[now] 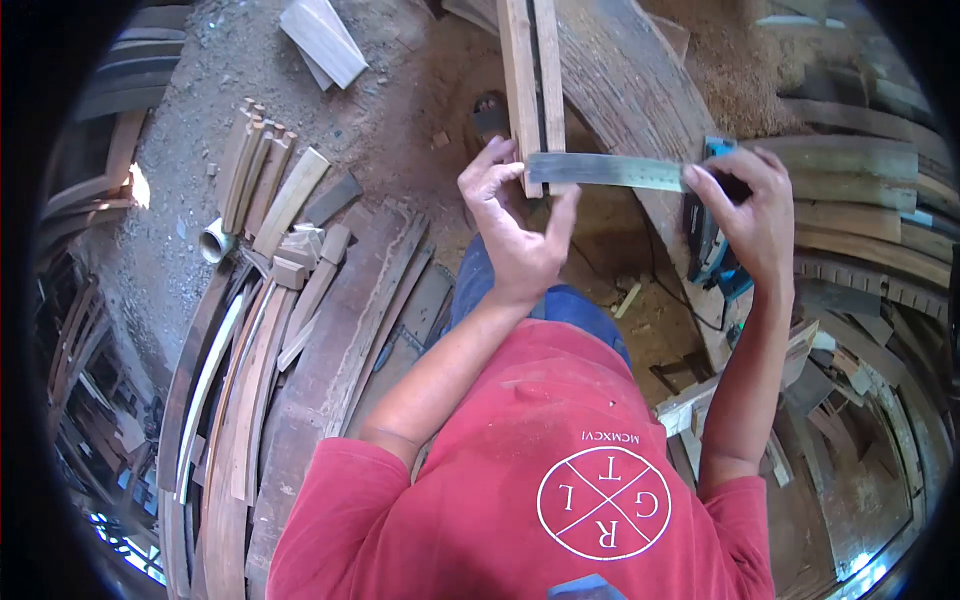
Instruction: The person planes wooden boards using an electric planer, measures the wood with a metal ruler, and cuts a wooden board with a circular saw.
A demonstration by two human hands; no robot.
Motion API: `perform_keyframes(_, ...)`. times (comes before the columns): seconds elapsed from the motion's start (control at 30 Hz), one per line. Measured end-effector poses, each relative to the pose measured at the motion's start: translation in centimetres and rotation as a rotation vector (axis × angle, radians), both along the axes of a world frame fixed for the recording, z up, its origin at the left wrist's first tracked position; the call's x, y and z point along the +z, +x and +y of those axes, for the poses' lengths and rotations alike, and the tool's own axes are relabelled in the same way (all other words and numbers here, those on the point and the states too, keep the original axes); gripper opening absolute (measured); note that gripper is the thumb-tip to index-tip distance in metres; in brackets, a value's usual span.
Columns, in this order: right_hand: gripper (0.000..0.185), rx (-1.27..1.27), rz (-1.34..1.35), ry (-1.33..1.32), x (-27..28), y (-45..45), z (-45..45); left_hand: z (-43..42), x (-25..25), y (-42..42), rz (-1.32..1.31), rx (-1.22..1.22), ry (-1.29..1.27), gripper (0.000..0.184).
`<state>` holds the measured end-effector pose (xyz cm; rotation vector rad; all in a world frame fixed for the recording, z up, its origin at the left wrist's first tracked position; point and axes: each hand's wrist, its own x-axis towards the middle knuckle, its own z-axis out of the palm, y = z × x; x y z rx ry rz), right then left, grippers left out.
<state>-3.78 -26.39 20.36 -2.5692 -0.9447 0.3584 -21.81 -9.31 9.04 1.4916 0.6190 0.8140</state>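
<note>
- Pinching the right end of a thin metal ruler (610, 171), the right hand (752, 205) is at the upper right of the frame. Its thumb and finger are closed on the ruler, and the other fingers are bent.
- The left hand (520, 235) is near the top middle of the frame. Its thumb and fingers are spread wide, with the near ends of two wooden bars (518, 90) held between them.
- The ruler lies across the ends of the bars and sticks out to the right, almost flat, with a small tilt.
- The two bars run side by side up to the top edge of the frame, with a dark gap between them.
- Behind them, a big wide plank (640, 80) slants from the top middle down to the right.
- A blue and black tool (712, 255) is just beside the right hand, on its left. I cannot tell what kind it is.
- Short wood sticks (255, 165) stand in a bunch at the left, near a round white pipe (213, 241).
- Long boards (320, 370) lie below them, at the lower left.
- Two pale boards (325, 45) lie on the dusty ground at the upper left.
- The person wears a red shirt (480, 500) and blue pants (590, 315).
</note>
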Motion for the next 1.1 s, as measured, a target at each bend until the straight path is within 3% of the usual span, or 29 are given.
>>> perform_keyframes(0.07,0.035,-0.175,0.057,0.070,1.0,-0.4,-1.1,2.2,1.9,0.0,0.083,-0.146,0.134,0.071)
perform_keyframes(0.1,0.033,-0.289,0.082,0.110,1.4,-0.9,-1.9,3.6,2.6,0.4,0.143,-0.181,0.179,0.086)
perform_keyframes(0.13,0.030,-0.405,0.109,0.149,1.8,-1.6,-3.1,4.8,3.6,1.7,0.115,-0.172,0.204,0.086)
perform_keyframes(0.23,0.028,-0.538,0.184,0.193,2.5,-3.6,-6.2,8.5,5.3,8.5,0.419,-0.181,0.311,0.103)
perform_keyframes(0.33,0.030,-0.455,0.064,0.181,2.7,-5.8,-7.6,10.2,4.2,15.4,0.628,-0.204,0.376,0.104)
perform_keyframes(0.4,0.031,-0.533,0.151,0.237,3.4,-7.4,-7.4,11.4,3.7,17.2,0.683,-0.341,0.083,0.098)
perform_keyframes(0.43,0.031,-0.568,0.168,0.252,3.0,-8.2,-7.8,12.1,3.6,16.9,0.661,-0.319,0.074,0.094)
perform_keyframes(0.47,0.032,-0.605,0.189,0.262,2.4,-9.0,-8.5,12.4,3.3,15.9,0.642,-0.302,0.060,0.091)
perform_keyframes(0.53,0.034,-0.656,0.183,0.300,1.7,-10.7,-9.1,15.4,1.6,11.9,0.367,-0.290,0.136,0.087)
perform_keyframes(0.6,0.037,-0.711,0.238,0.274,1.6,-12.5,-9.5,18.9,0.4,6.9,0.349,-0.281,-0.059,0.082)
perform_keyframes(0.67,0.039,-0.721,0.270,0.311,-0.2,-14.2,-9.9,22.1,5.1,1.5,0.299,-0.346,-0.246,0.083)
perform_keyframes(0.77,0.040,-0.697,0.324,0.345,-2.2,-15.8,-9.2,27.0,6.6,-4.5,0.348,-0.313,-0.121,0.083)
perform_keyframes(0.83,0.042,-0.700,0.370,0.322,-3.9,-16.3,-8.1,29.8,5.2,-7.6,0.531,-0.248,0.086,0.082)
perform_keyframes(0.93,0.046,-0.678,0.407,0.311,-6.5,-16.6,-6.2,34.2,-2.1,-11.5,0.708,-0.170,0.192,0.082)
perform_keyframes(1.1,0.047,-0.706,0.503,0.202,-8.2,-16.2,-2.9,38.6,-4.2,-12.2,0.837,-0.128,0.033,0.081)
